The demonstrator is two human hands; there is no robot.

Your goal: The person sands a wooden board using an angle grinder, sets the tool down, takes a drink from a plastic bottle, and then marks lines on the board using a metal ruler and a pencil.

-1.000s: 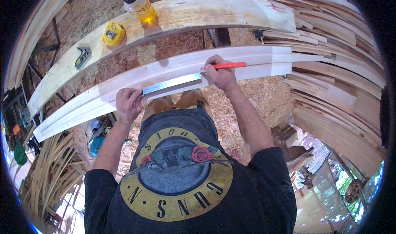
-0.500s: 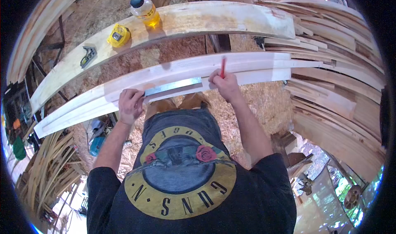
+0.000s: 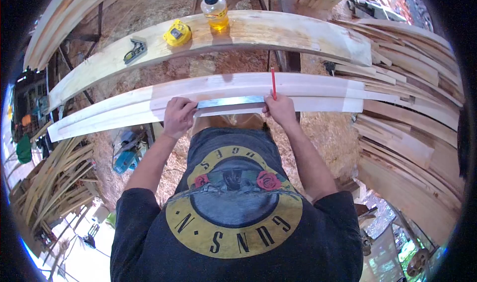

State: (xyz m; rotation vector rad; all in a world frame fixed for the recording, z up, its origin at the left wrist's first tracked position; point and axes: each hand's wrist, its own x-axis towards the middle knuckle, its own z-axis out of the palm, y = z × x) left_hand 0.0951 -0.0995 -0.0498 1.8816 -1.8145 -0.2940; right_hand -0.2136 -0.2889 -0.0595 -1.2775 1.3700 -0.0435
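A long pale wooden board (image 3: 328, 89) with a ridge along it lies across in front of me. On it rests a shiny metal ruler (image 3: 231, 102), roughly parallel to the board's length. My left hand (image 3: 179, 118) is closed on the ruler's left end, fingertips and thumb pressed together. At the other end, my right hand (image 3: 281, 110) holds a red pencil (image 3: 274, 83) pointing up and away. That hand's fingers touch the ruler's right end and the board's near edge. The pencil's lower end is hidden in the fist.
Beyond lies a second curved plank (image 3: 298, 33), bearing a yellow tape measure (image 3: 178, 33), a bottle of yellow liquid (image 3: 215, 14) and a small dark hand tool (image 3: 135, 51). Stacked boards (image 3: 412, 182) stand right, thin strips (image 3: 54, 182) left. A teal power tool (image 3: 125, 161) sits on the shavings.
My right hand has moved in to the ruler's right end, with the pencil still in it. The left hand stays at the ruler's left end. The whole view has shifted.
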